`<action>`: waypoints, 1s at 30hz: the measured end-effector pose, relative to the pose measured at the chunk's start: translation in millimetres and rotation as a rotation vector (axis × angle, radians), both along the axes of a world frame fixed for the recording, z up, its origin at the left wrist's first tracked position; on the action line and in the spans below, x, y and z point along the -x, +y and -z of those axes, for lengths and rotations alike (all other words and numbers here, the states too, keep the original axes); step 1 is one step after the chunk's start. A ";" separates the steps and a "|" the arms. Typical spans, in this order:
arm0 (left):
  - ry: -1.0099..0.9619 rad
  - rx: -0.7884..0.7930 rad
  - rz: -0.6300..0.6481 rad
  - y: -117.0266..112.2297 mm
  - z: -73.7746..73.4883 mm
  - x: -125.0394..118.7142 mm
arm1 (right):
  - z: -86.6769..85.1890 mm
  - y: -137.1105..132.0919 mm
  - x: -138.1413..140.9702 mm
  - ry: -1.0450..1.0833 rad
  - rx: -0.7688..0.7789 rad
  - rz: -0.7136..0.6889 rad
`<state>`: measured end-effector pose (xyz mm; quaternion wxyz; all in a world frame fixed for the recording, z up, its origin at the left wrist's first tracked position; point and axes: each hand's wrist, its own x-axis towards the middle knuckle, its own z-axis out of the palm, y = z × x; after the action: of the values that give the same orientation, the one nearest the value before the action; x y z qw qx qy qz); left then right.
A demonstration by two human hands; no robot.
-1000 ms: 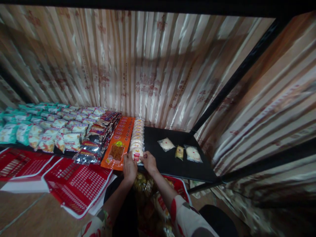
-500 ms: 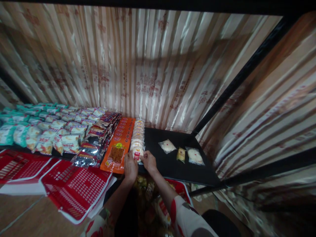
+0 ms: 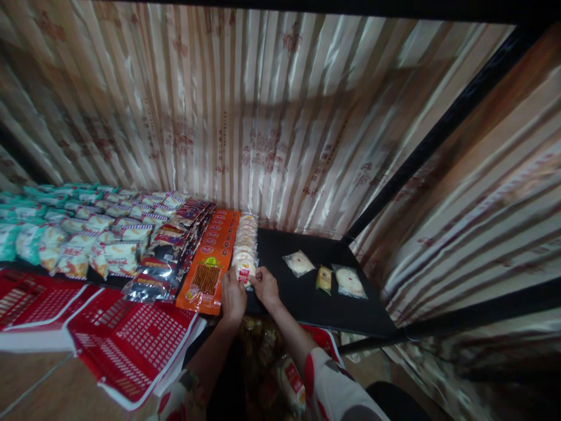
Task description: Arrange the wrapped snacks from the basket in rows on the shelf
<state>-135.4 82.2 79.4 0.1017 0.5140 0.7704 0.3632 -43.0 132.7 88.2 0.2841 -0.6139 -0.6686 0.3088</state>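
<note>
My left hand (image 3: pixel 232 297) and my right hand (image 3: pixel 265 287) are side by side at the front edge of a black shelf (image 3: pixel 302 292). Both pinch the nearest pack in a row of pale round cakes in clear wrappers (image 3: pixel 244 245) that runs back toward the curtain. Left of that row lies a row of orange packs (image 3: pixel 212 263). Farther right on the shelf lie two clear cake packs (image 3: pixel 299 263) (image 3: pixel 349 281) with a small yellow pack (image 3: pixel 324 278) between them.
Dark foil packs (image 3: pixel 169 248) and white and green snack packs (image 3: pixel 74 234) fill the shelf's left part. Flattened red baskets (image 3: pixel 127 336) lie below it. A bag of mixed snacks (image 3: pixel 267 362) sits under my arms. A striped curtain (image 3: pixel 245 117) backs the shelf; black frame bars (image 3: pixel 438 128) stand at right.
My hands have stayed on the front cake pack. The view has drifted slightly, so the shelf sits a little lower and farther right in the picture.
</note>
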 end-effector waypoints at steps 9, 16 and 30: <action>-0.016 -0.056 -0.016 6.9 7.5 0.6 | 4.4 6.3 0.3 0.007 -0.018 -0.018; -0.005 -0.069 -0.014 8.8 7.9 0.8 | 7.9 9.2 0.8 0.018 0.003 -0.017; -0.005 -0.076 -0.017 14.6 11.8 0.0 | 3.0 13.1 3.1 -0.041 0.015 0.001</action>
<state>-135.3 96.8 67.6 0.0808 0.5101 0.7601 0.3944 -46.2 145.8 85.2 0.2658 -0.6224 -0.6717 0.3012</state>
